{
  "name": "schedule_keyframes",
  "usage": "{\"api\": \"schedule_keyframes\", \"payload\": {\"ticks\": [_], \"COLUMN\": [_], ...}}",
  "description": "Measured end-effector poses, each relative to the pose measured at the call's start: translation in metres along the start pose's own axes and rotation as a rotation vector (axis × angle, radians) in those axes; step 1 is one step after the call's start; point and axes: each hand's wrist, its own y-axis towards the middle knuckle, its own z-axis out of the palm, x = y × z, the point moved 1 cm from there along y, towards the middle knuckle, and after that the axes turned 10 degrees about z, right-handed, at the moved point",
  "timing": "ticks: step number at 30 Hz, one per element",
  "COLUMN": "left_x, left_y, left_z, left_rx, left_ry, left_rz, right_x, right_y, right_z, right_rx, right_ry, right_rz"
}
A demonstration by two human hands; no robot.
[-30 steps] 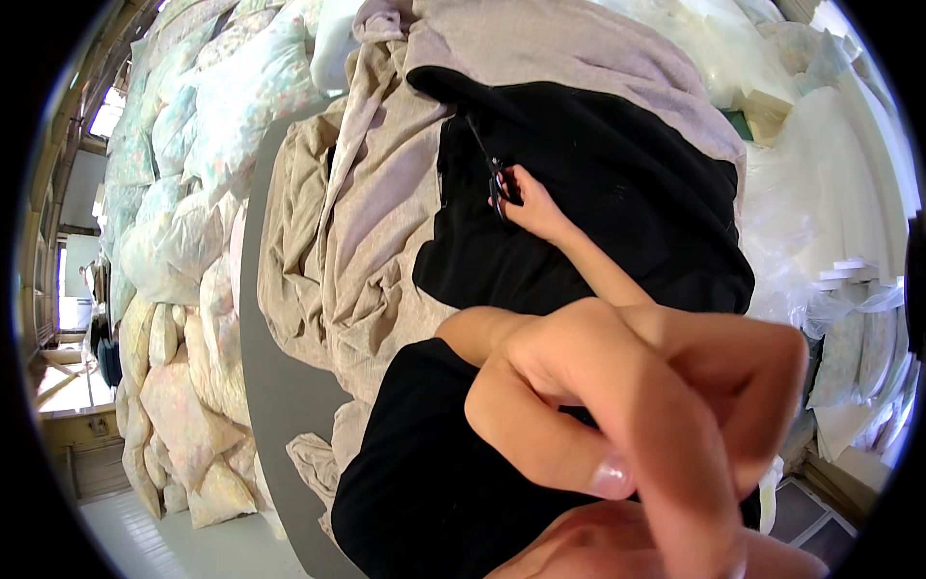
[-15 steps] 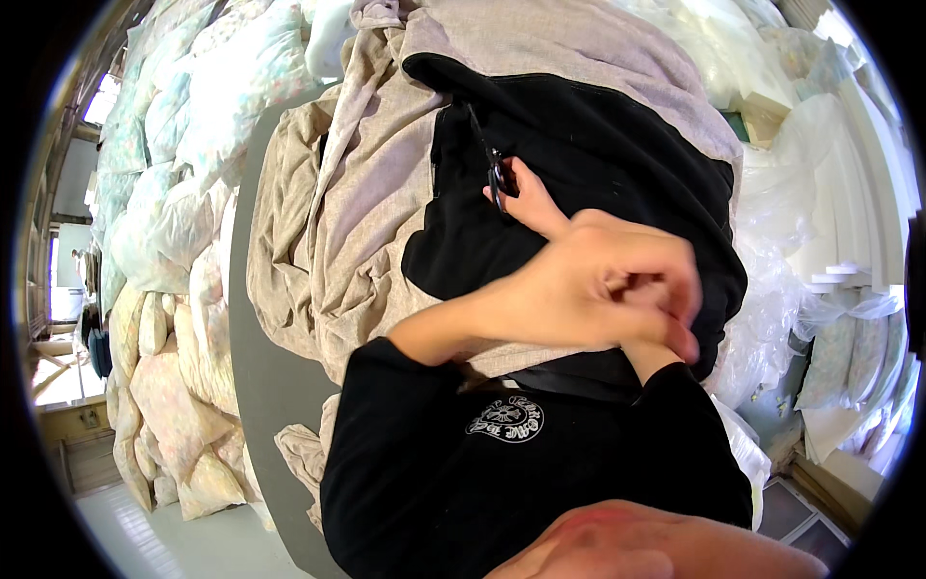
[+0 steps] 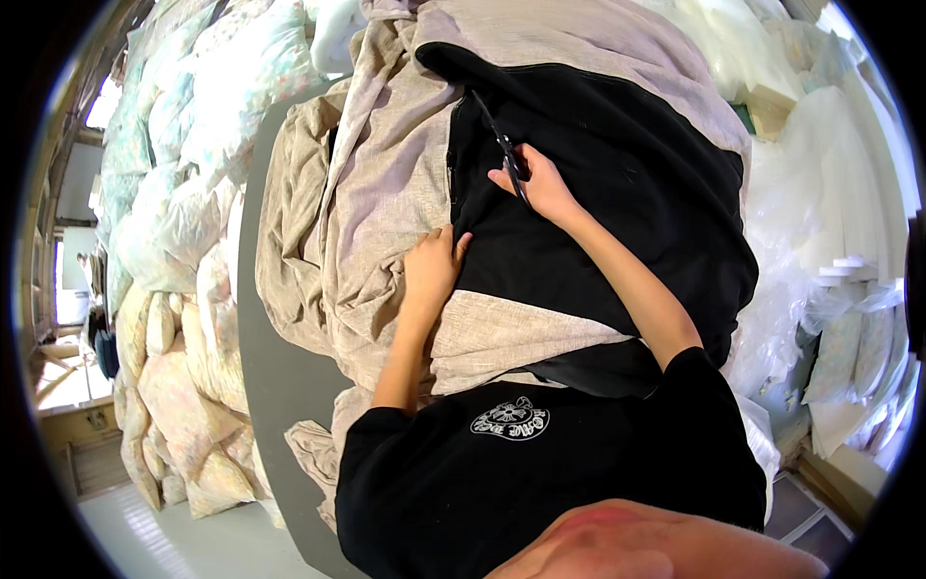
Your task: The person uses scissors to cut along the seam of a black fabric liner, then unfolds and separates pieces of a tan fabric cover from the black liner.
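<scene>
My right hand (image 3: 542,185) grips dark-handled scissors (image 3: 507,152) above the black fabric (image 3: 608,183); their blades point up and to the left, toward a fold at the fabric's upper left corner. Lower down, my left hand (image 3: 431,270) rests on the seam where the black fabric meets the beige cloth (image 3: 391,164). Its thumb is spread from the fingers and lies on the black side, while the fingers are on the beige. The large textile piece is heaped and creased around both hands.
Under the cloth is a grey table (image 3: 280,386) with a curved left edge. Stuffed bags (image 3: 174,232) are piled along the left. Clear plastic wrapping (image 3: 772,261) and white packed items stand on the right. A crumpled beige piece (image 3: 313,458) lies near the table's front left.
My left hand, earlier blurred and raised across my right forearm, has come down left onto the seam. The right hand still holds the scissors, now slightly farther right.
</scene>
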Motion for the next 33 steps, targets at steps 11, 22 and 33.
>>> {"api": "schedule_keyframes", "payload": {"ticks": [11,22,33], "left_x": [0.009,0.015,0.018], "left_y": [-0.062,-0.068,-0.079], "left_z": [-0.089,-0.056,-0.053], "left_rx": [0.244,0.356,0.336], "left_ry": [-0.007,-0.147,-0.175], "left_rz": [0.105,0.022,-0.051], "right_x": [0.034,-0.008,0.026], "right_y": [0.034,0.017,0.057], "right_z": [0.092,0.110,0.090], "right_rx": [0.380,0.419,0.091], "right_ry": [-0.544,-0.603,-0.530], "right_rz": [-0.249,-0.241,-0.298]}}
